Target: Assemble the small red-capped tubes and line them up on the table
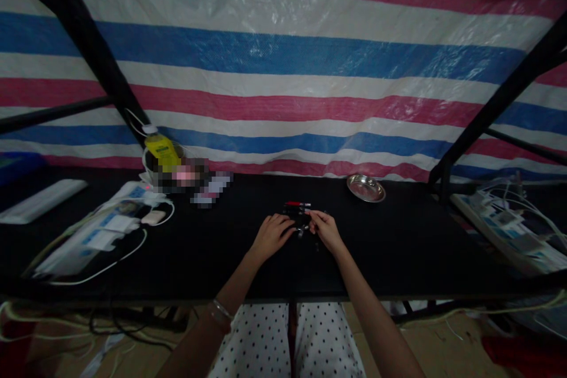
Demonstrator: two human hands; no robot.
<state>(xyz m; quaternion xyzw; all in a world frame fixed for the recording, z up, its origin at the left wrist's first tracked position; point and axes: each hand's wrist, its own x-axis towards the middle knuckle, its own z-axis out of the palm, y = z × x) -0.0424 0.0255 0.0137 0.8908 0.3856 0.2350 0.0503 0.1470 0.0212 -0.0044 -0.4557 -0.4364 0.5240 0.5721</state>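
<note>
My left hand (pixel 273 234) lies palm down on the black table, fingers stretched out, its fingertips beside a small group of thin objects. My right hand (pixel 324 227) faces it from the right, thumb and fingers pinched together; what sits between them is too small to make out. Just beyond the hands lies a red pen-like stick (pixel 296 204) with a silvery end. A dark stick (pixel 294 211) lies parallel to it, nearer to me. Small shiny pieces (pixel 302 230) rest between my two hands, and a tiny dark bit (pixel 317 246) is below my right hand.
A round metal dish (pixel 365 188) stands at the back right of the table (pixel 416 248). Toward the left are a yellow bottle (pixel 162 150), power strips with white cables (pixel 117 227) and a long white bar (pixel 42 201). More cabled strips (pixel 514 224) lie far right. Black frame posts slant at both sides.
</note>
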